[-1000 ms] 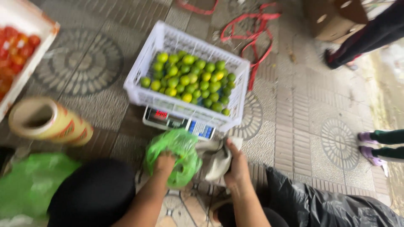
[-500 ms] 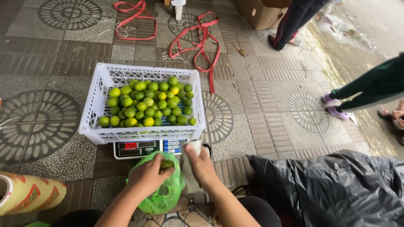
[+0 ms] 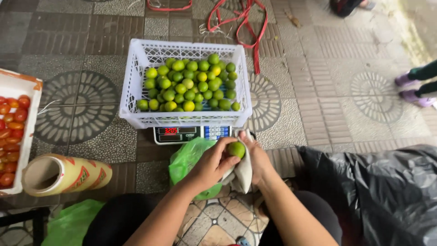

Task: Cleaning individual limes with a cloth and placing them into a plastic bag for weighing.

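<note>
A single head-worn camera looks steeply down from above the seated person's lap, facing forward over the patterned paving. It sits close to the left hand [image 3: 210, 165] and right hand [image 3: 257, 160], which meet low in the centre. Just beyond them lies the white plastic lattice crate [image 3: 136, 82], farther out the red straps [image 3: 241, 23].

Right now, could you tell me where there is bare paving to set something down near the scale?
Bare paving lies right of the white crate, between it and the black plastic sheet, and left, between crate and tomato box. It is crowded by the hands: green bag, tape roll.
</note>
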